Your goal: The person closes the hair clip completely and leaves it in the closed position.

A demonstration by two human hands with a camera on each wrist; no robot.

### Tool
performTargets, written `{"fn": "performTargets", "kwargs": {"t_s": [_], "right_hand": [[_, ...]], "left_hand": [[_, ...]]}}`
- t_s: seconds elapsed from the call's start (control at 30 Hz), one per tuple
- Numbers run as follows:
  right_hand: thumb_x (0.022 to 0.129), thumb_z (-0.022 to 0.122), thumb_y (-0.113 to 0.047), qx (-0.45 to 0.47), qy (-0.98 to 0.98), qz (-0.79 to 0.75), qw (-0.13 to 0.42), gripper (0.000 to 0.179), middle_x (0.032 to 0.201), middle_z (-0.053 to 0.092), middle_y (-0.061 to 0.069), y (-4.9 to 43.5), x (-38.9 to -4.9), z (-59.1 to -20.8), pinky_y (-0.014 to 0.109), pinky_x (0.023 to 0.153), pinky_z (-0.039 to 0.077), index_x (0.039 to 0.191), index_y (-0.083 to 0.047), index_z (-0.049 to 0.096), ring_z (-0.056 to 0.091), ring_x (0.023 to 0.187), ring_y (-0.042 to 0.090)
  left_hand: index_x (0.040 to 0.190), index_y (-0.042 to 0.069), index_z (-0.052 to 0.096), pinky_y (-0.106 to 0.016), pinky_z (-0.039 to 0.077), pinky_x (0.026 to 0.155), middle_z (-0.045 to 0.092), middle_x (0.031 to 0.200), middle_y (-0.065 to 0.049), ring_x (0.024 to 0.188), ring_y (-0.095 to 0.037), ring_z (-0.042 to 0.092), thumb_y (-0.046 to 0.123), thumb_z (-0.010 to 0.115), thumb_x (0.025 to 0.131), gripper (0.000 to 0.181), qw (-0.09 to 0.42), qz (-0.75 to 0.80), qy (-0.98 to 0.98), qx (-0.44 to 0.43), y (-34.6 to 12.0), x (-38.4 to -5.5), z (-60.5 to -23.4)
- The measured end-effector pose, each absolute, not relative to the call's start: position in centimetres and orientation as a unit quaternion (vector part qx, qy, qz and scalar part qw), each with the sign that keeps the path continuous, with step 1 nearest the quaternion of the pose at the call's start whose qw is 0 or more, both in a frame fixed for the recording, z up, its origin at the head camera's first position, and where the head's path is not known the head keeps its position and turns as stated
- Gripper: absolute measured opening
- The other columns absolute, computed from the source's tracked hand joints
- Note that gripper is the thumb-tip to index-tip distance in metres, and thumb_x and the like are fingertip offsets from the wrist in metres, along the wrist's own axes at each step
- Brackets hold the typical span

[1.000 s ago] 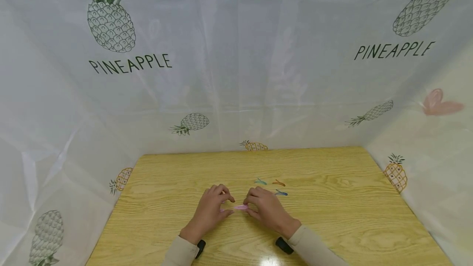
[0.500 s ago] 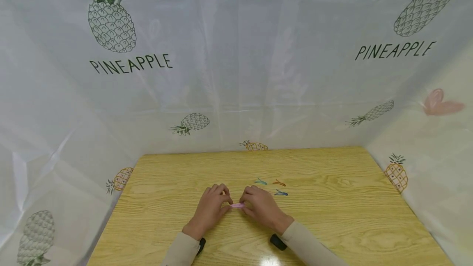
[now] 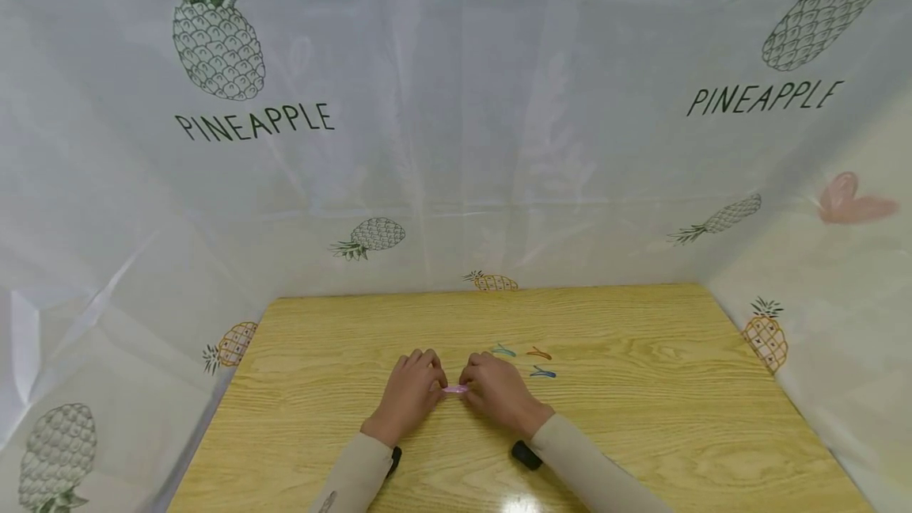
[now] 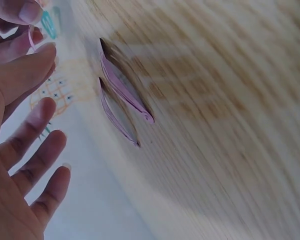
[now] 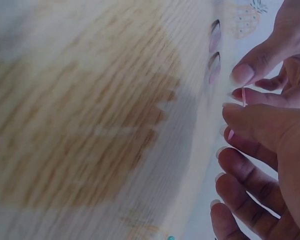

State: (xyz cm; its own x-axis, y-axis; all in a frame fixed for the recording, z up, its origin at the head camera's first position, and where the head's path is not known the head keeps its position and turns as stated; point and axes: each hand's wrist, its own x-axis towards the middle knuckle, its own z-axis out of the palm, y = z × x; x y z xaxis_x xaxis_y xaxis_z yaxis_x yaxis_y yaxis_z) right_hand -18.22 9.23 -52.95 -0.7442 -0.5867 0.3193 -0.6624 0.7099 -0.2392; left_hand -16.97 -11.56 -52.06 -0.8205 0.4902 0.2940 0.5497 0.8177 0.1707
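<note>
A slim pink hair clip spans the short gap between the two hands, level from side to side. My left hand pinches its left end, and my right hand has the right end between thumb and finger. Seen from the right wrist, only a thin pink sliver of the clip shows between the fingertips. Two more pink-purple hair clips lie side by side on the wood near the left hand; the head view has them hidden behind that hand.
Beyond the right hand, a teal clip, an orange clip and a blue clip lie on the wooden table. White pineapple-print sheeting rises at the table's back and sides.
The left hand, earlier apart from the pink clip, has come to pinch its left end. The right hand carried the clip leftward, and both hands shifted slightly away from the body.
</note>
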Motion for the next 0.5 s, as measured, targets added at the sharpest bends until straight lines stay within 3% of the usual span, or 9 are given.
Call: {"fn": "performTargets", "kwargs": {"t_s": [0.5], "right_hand": [[0.09,0.086,-0.015,0.335,-0.922,0.167,0.094,0.006,0.088,0.065,-0.003,8.81,-18.92,-53.66,0.029,0.071,0.055,0.09,-0.013,0.081,0.062,0.081,0.014]], "left_hand": [[0.087,0.02,0.081,-0.037,0.049,0.083,0.064,0.103,0.004,0.094,-0.017,0.056,0.023,0.09,0.087,0.01,0.088,-0.107,-0.955,-0.264,-11.01,-17.55,-52.43]]}}
